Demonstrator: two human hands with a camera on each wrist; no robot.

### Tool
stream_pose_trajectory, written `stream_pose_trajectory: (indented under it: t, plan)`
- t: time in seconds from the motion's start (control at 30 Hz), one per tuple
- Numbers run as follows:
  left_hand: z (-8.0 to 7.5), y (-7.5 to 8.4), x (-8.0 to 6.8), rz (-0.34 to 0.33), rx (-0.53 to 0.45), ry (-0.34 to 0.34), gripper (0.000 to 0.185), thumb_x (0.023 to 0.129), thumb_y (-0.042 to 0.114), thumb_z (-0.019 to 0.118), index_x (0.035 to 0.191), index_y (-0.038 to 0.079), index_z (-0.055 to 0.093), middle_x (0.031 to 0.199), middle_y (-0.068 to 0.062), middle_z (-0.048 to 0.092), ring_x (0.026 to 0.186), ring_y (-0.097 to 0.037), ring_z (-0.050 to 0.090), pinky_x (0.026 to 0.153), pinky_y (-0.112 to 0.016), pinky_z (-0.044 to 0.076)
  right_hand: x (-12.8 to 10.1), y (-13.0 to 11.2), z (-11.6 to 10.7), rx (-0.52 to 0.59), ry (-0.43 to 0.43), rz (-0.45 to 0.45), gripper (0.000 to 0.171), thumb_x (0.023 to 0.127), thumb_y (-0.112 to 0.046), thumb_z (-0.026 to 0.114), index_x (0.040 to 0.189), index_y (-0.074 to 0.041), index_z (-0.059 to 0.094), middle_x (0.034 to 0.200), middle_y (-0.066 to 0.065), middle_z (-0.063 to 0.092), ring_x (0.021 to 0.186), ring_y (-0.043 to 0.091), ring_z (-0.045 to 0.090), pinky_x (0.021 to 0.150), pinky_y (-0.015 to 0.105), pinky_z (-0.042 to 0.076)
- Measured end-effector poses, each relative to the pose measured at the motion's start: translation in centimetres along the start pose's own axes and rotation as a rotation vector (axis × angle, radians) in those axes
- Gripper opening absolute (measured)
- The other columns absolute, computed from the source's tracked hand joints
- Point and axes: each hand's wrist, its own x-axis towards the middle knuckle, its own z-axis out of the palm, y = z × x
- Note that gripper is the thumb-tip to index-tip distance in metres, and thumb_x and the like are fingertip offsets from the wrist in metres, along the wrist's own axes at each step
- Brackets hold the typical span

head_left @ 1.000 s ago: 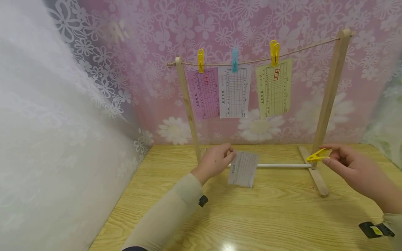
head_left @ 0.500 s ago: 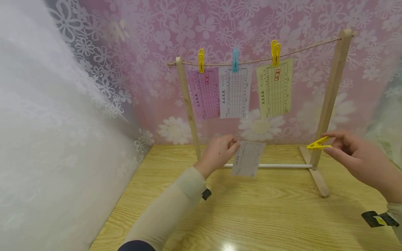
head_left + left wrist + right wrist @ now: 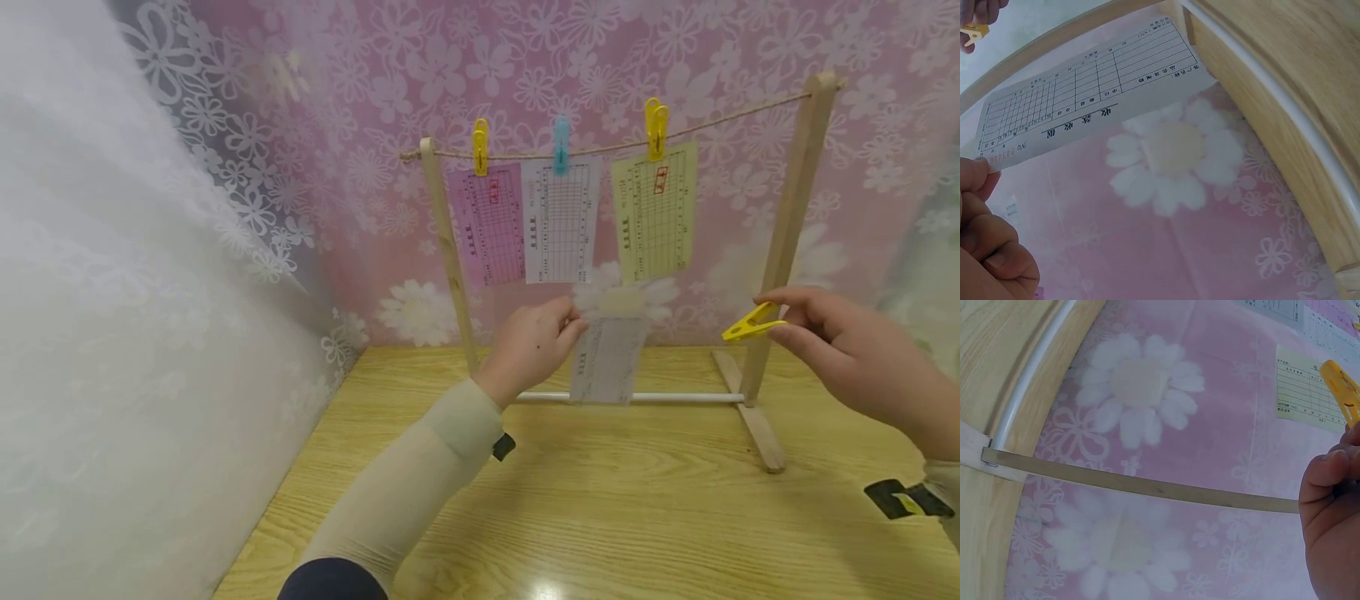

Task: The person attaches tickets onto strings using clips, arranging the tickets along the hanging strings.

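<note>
My left hand (image 3: 534, 346) pinches a white printed receipt slip (image 3: 609, 360) by its corner, and the slip hangs below the line in front of the white bar. The left wrist view shows the thumb and finger on the corner of that receipt (image 3: 1085, 94). My right hand (image 3: 847, 358) holds a yellow clothespin (image 3: 752, 322) by its handles, near the right post. On the rope (image 3: 735, 115) hang a pink slip (image 3: 491, 225) under a yellow clothespin (image 3: 481, 146), a white slip (image 3: 561, 229) under a blue clothespin (image 3: 561, 146), and a yellow slip (image 3: 656, 221) under another yellow clothespin (image 3: 656, 129).
Wooden posts stand at left (image 3: 448, 250) and right (image 3: 797, 192), joined low down by a white bar (image 3: 690, 397). The right foot (image 3: 763, 433) lies on the wood-grain table (image 3: 600, 517). Behind hangs a pink flowered curtain (image 3: 360, 250), with a pale curtain (image 3: 135, 333) at left.
Both hands have risen. The left has carried the receipt up and to the right; the right has lifted its clothespin and brought it slightly left. The slips on the rope hang as before.
</note>
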Motion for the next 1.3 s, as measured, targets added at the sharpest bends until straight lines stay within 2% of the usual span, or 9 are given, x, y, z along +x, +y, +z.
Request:
stream_pose_trajectory:
  t: [0.17, 0.27, 0.4, 0.53, 0.83, 0.93, 1.17, 1.3]
  plan:
    - [-0.6, 1.3, 1.4, -0.004, -0.011, -0.021, 0.021, 0.106, 0.034, 0.054, 0.091, 0.021, 0.059, 0.069, 0.011, 0.056, 0.056, -0.005, 0.049, 0.051, -0.022, 0.042, 0.8, -0.7, -0.8, -0.006, -0.011, -0.013, 0.035, 0.106, -0.012, 0.055, 0.14, -0.006, 0.054, 0.07, 0.001, 0.045, 0.051, 0.013, 0.035, 0.044, 0.028, 0.03]
    - [-1.1, 2.0, 2.4, -0.015, -0.055, -0.026, 0.022, 0.106, 0.034, 0.054, 0.091, 0.019, 0.061, 0.068, 0.009, 0.057, 0.053, -0.006, 0.047, 0.049, -0.023, 0.04, 1.5, -1.4, -1.5, -0.017, -0.015, -0.015, 0.035, 0.106, -0.012, 0.054, 0.141, -0.006, 0.053, 0.07, 0.002, 0.044, 0.051, 0.014, 0.034, 0.044, 0.029, 0.029]
    - [-1.9, 3.0, 3.6, -0.062, -0.122, -0.061, 0.022, 0.107, 0.034, 0.052, 0.097, 0.017, 0.062, 0.07, 0.004, 0.058, 0.054, -0.01, 0.044, 0.049, -0.024, 0.038, 2.3, -2.4, -2.3, -0.033, 0.003, -0.024, 0.034, 0.106, -0.014, 0.054, 0.14, -0.008, 0.055, 0.068, 0.002, 0.042, 0.049, 0.014, 0.032, 0.044, 0.029, 0.027]
    - [-2.5, 3.9, 4.9, -0.087, -0.1, -0.084, 0.021, 0.108, 0.035, 0.049, 0.103, 0.018, 0.061, 0.076, 0.005, 0.06, 0.059, -0.01, 0.047, 0.054, -0.024, 0.04, 2.8, -3.0, -3.1, -0.043, 0.024, -0.038, 0.032, 0.104, -0.013, 0.059, 0.136, -0.009, 0.058, 0.069, 0.002, 0.042, 0.049, 0.014, 0.032, 0.045, 0.029, 0.026]
    - [-3.0, 5.3, 6.6, -0.089, -0.089, -0.025, 0.019, 0.107, 0.035, 0.051, 0.098, 0.021, 0.059, 0.075, 0.006, 0.059, 0.06, -0.009, 0.047, 0.054, -0.023, 0.04, 4.2, -4.1, -5.1, -0.094, 0.097, -0.107, 0.026, 0.099, -0.009, 0.066, 0.126, -0.008, 0.067, 0.067, -0.003, 0.049, 0.05, 0.011, 0.033, 0.045, 0.028, 0.026]
    - [-3.2, 5.8, 7.1, -0.094, -0.087, -0.007, 0.02, 0.107, 0.036, 0.051, 0.096, 0.021, 0.059, 0.075, 0.006, 0.059, 0.06, -0.009, 0.047, 0.054, -0.023, 0.039, 4.9, -4.7, -6.2, -0.141, 0.118, -0.113, 0.027, 0.101, -0.01, 0.063, 0.128, -0.006, 0.066, 0.067, -0.001, 0.05, 0.048, 0.012, 0.03, 0.044, 0.028, 0.025]
    - [-3.6, 7.0, 8.4, -0.102, -0.061, 0.024, 0.021, 0.108, 0.037, 0.05, 0.098, 0.022, 0.061, 0.074, 0.007, 0.059, 0.06, -0.008, 0.049, 0.053, -0.023, 0.039, 7.7, -5.4, -9.0, -0.248, 0.084, -0.082, 0.032, 0.107, -0.016, 0.054, 0.135, -0.002, 0.059, 0.076, 0.008, 0.058, 0.047, 0.017, 0.029, 0.043, 0.028, 0.025]
    - [-3.8, 7.8, 9.0, -0.138, -0.062, 0.023, 0.022, 0.108, 0.038, 0.048, 0.104, 0.023, 0.063, 0.078, 0.009, 0.06, 0.063, -0.007, 0.052, 0.056, -0.022, 0.041, 9.0, -5.2, -10.0, -0.275, 0.091, -0.104, 0.034, 0.108, -0.017, 0.05, 0.137, 0.001, 0.056, 0.08, 0.011, 0.057, 0.049, 0.017, 0.029, 0.046, 0.028, 0.025]
